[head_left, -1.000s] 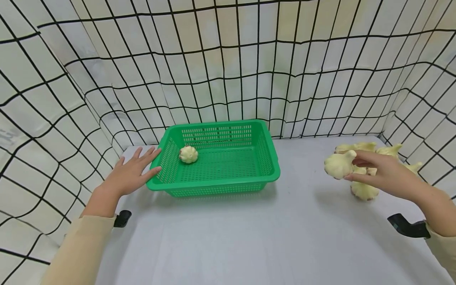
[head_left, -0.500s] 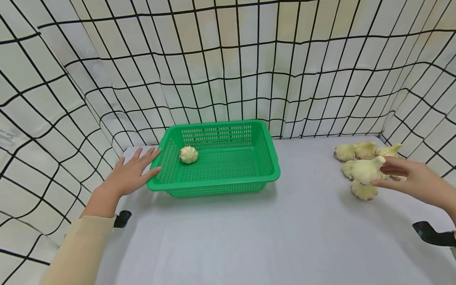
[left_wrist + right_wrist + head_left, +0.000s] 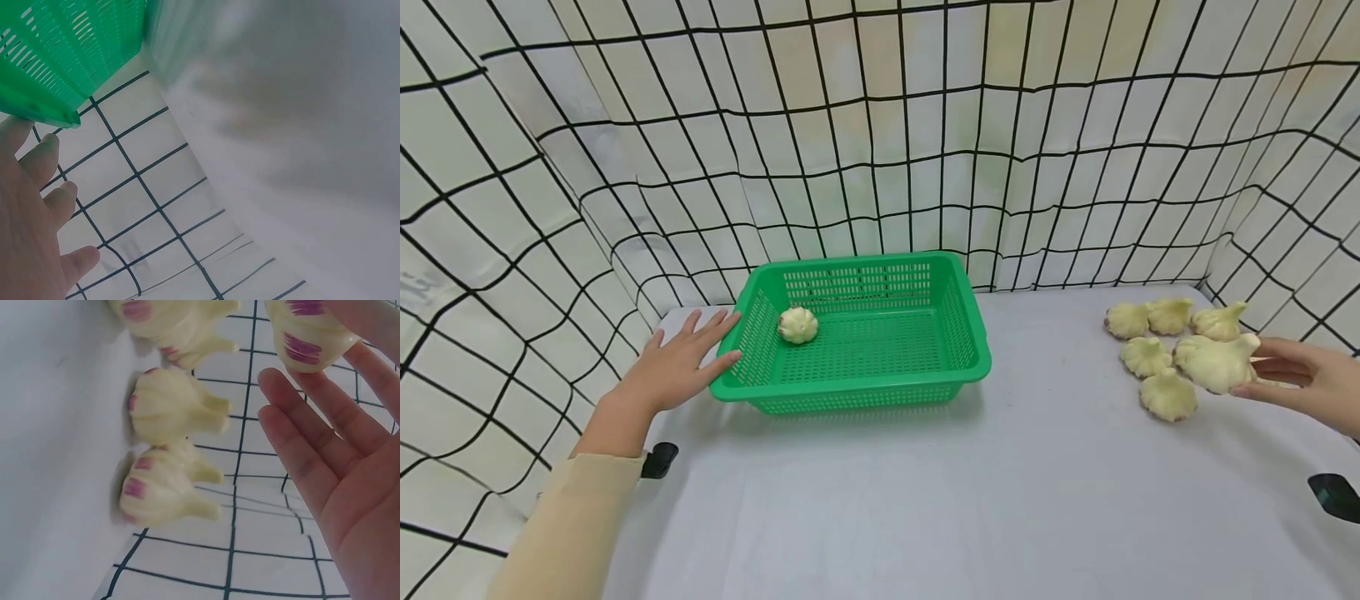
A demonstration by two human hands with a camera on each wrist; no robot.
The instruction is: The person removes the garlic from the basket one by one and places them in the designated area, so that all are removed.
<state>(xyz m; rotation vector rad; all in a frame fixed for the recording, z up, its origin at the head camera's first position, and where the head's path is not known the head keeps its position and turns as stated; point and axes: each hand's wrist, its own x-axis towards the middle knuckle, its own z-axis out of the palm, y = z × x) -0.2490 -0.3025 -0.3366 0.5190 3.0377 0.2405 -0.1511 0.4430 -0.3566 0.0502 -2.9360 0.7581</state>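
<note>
Pinched between the thumb and fingers of my right hand [image 3: 1303, 379] is a garlic bulb [image 3: 1213, 363], pale cream in the head view. The right wrist view shows purple streaks on this held bulb [image 3: 315, 340]. Close beside it, several more garlic bulbs [image 3: 1168, 395] lie grouped on the table. My left hand [image 3: 677, 362] rests with spread fingers against the left rim of a green plastic basket [image 3: 850, 390]. One garlic bulb [image 3: 797, 325] sits inside the basket at its left end. In the left wrist view, fingertips touch the basket's rim [image 3: 47, 115].
A white table surface [image 3: 880, 492] lies under everything. Behind and on both sides rises a white wall covered with black netting [image 3: 880, 150]. The garlic group lies near the back right corner, close to the net.
My right hand has moved rightward with the garlic bulb still pinched, first across the grouped bulbs and now to their right side. My left hand and the basket have stayed put.
</note>
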